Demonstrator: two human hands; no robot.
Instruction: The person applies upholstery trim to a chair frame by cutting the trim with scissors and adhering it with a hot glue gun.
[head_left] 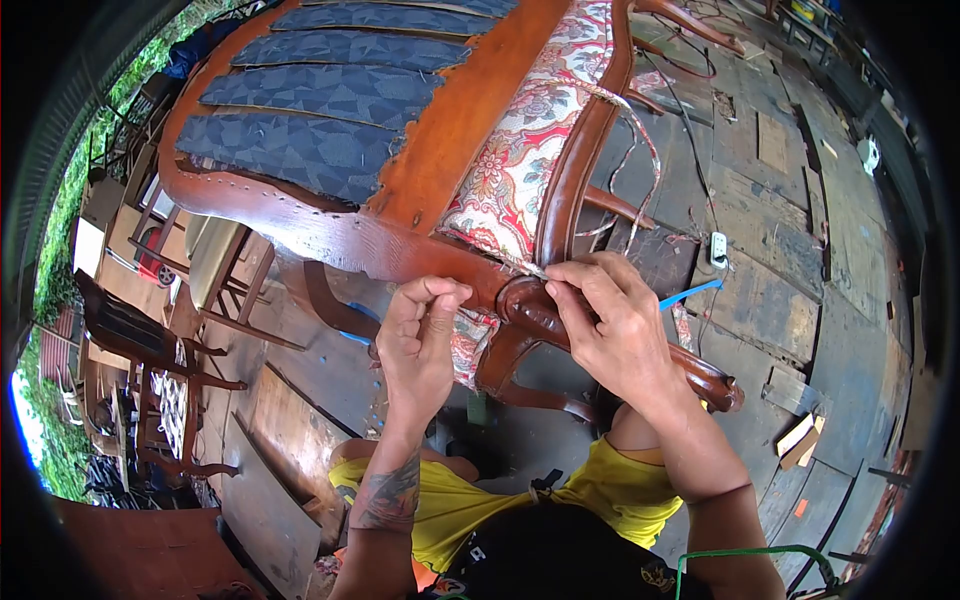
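Note:
A wooden armchair [420, 235] lies tipped in front of me, with a blue patterned panel [300, 145] and a red-and-white floral fabric [515, 150] on it. Patterned piping cord [655, 165] loops off the floral part, and a strip of it runs along the fabric's lower edge. My right hand [615, 325] pinches the piping where that edge meets the carved wood. To the left, my left hand [415, 335] is closed in a pinch just in front of the frame; anything between its fingertips is too small to make out.
A white power strip [718, 250] with a black cable lies on the plank floor [760, 290] to the right. More wooden chairs [140, 325] stand at the left. Wood scraps [800, 440] and a plywood board [285, 430] lie around.

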